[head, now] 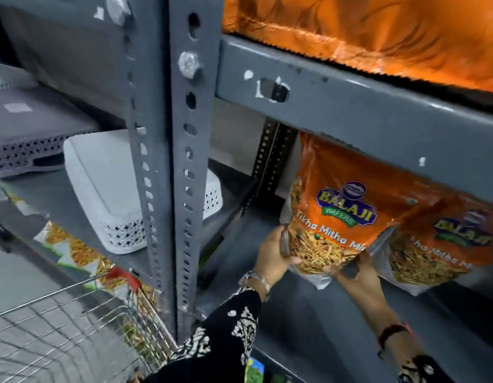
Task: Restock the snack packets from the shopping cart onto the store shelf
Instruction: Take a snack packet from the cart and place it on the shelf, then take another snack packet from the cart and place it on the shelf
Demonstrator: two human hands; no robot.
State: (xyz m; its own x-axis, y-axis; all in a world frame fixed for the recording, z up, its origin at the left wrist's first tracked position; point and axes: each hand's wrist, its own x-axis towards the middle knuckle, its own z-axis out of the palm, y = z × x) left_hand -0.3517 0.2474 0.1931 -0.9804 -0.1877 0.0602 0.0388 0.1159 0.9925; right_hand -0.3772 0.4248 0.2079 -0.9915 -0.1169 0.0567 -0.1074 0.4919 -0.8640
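Observation:
An orange Balaji snack packet [347, 217] stands upright on the grey shelf board [309, 313], its top hidden behind the shelf beam above. My left hand [275, 252] grips its lower left corner. My right hand [356, 272] holds its bottom edge from below. A second, matching orange packet [444, 244] stands just to its right, touching it. The wire shopping cart [74, 322] is at the lower left, beside the shelf post, with snack strips [82, 252] hanging over its far rim.
A grey perforated upright post [168, 172] stands between cart and shelf bay. The beam [364, 111] overhead carries more orange packets [378, 31]. White [101, 189] and grey [27, 134] plastic baskets lie upturned on the left shelf.

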